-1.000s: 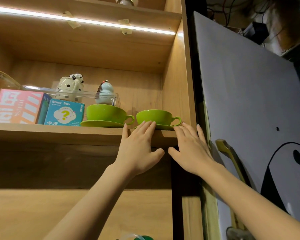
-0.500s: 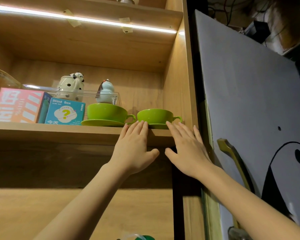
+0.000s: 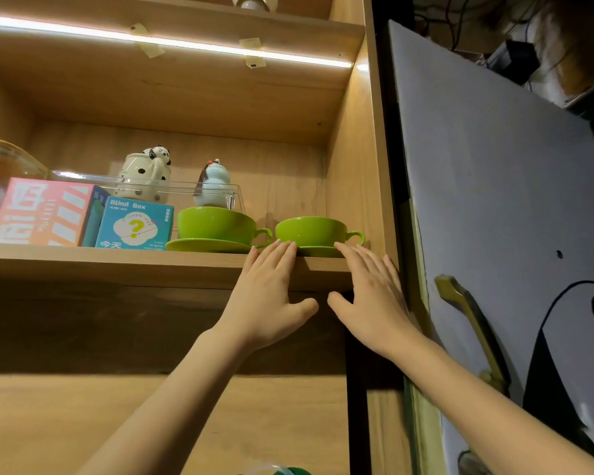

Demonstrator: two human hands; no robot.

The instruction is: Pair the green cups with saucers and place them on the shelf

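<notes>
Two green cups stand on green saucers on the wooden shelf (image 3: pixel 117 264). The left cup (image 3: pixel 216 225) rests on its saucer (image 3: pixel 206 246); the right cup (image 3: pixel 311 231) rests on its saucer (image 3: pixel 318 252) near the shelf's right wall, handles pointing right. My left hand (image 3: pixel 268 296) lies flat against the shelf's front edge, fingertips just below the right cup's left side. My right hand (image 3: pixel 371 299) is spread open with fingertips at the right saucer's front rim. Neither hand holds anything.
Left of the cups stand a blue "Blind Box" carton (image 3: pixel 134 224), a pink box (image 3: pixel 42 212) and a glass jar (image 3: pixel 0 173). Behind them is a clear case with two figurines (image 3: pixel 144 173). An open cabinet door (image 3: pixel 494 200) with a brass handle (image 3: pixel 470 323) hangs at right.
Both hands have slid down a little from the right cup and saucer and now rest lower on the shelf's edge. The cups have not moved.
</notes>
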